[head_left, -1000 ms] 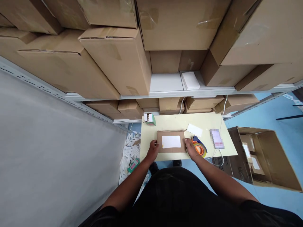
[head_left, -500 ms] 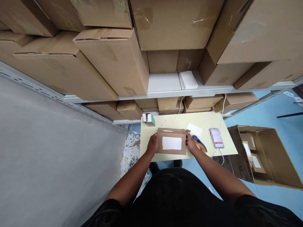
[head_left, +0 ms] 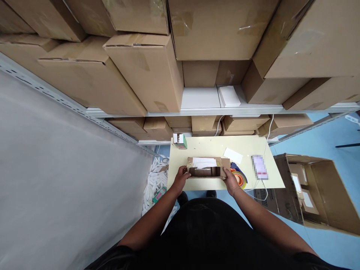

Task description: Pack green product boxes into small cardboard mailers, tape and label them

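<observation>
A small cardboard box (head_left: 208,177) is held between my two hands over the pale yellow table (head_left: 202,144). Its open side faces me and shows a dark inside; a white label (head_left: 204,162) is on the upper face. My left hand (head_left: 180,179) grips the box's left edge. Fingers of my right hand (head_left: 231,180) close on the right edge, beside a flap that sticks out. Just right of that hand lies a blue tape dispenser (head_left: 242,174) with an orange-cored roll, partly hidden. A white sheet (head_left: 233,155) lies behind it.
A small green and white box (head_left: 180,140) stands at the table's back left. At the right lies a blurred phone (head_left: 259,167) with a cable. A big open carton (head_left: 329,187) stands on the right; white scraps (head_left: 154,180) cover the floor left. Shelves of cartons (head_left: 146,71) rise ahead.
The box has been tipped, so its open side now faces me instead of its labelled face. A flap now sticks out at its right end. Both hands have kept hold.
</observation>
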`<state>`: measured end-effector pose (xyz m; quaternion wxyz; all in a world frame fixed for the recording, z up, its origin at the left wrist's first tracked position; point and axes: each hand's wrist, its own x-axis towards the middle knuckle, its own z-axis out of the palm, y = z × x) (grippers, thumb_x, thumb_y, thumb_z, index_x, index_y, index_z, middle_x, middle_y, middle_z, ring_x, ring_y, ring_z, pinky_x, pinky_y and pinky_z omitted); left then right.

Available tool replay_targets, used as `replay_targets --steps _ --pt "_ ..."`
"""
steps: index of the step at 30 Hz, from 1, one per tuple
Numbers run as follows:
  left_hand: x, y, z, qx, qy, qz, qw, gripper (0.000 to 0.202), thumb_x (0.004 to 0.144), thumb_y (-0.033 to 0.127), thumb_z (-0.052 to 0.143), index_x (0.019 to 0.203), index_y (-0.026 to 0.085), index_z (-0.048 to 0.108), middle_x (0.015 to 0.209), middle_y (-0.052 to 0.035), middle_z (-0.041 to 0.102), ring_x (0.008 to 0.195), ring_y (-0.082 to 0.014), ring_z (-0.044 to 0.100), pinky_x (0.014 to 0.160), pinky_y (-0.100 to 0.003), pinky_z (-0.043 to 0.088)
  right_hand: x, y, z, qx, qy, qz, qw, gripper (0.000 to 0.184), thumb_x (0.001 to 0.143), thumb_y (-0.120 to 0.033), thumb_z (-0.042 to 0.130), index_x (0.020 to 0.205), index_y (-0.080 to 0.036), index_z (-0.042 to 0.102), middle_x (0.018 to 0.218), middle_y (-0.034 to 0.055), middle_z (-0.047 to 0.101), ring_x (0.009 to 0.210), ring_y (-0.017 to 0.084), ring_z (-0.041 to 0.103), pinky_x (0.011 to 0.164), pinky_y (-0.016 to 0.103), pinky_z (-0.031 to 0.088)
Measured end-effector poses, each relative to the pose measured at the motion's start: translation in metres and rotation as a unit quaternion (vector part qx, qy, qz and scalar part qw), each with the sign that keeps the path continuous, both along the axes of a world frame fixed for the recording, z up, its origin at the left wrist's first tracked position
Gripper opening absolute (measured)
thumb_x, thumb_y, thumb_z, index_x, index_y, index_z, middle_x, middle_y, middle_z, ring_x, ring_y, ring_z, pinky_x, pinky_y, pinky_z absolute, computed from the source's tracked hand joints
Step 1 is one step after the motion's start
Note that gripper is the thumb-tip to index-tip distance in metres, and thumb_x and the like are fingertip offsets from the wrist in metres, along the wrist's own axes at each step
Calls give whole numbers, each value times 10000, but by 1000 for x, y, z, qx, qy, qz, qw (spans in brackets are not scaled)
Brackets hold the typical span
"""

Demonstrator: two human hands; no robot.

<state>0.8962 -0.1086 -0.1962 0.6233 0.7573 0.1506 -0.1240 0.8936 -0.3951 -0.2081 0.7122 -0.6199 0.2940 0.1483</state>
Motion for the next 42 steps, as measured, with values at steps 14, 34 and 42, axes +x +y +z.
replay_targets --steps 14,34,42 --pt "35 5 39 285 -12 -148 947 492 951 502 579 1357 226 567 1082 -91 732 1015 -265 706 879 -352 508 -14 1 -11 -82 10 15 996 479 626 -377 856 1047 -180 739 965 87 806 911 297 751 740 339 584" --pt "88 -5 32 343 42 -161 924 559 963 673 427 993 181 690 1010 -178 755 1009 -348 710 796 -381 485 -20 6 0 19 22 -129 991 555 640 -435 830 1116 -196 677 1132 70 742 1038 234 692 799 287 610" --pt "25 -22 0 150 -13 -5 989 578 943 520 581 1385 165 472 1178 -139 692 1045 -237 694 907 -344 505 -3 -33 1 -152 48 114 981 437 710 -483 760 1009 -166 720 985 111 767 958 280 710 774 335 563"
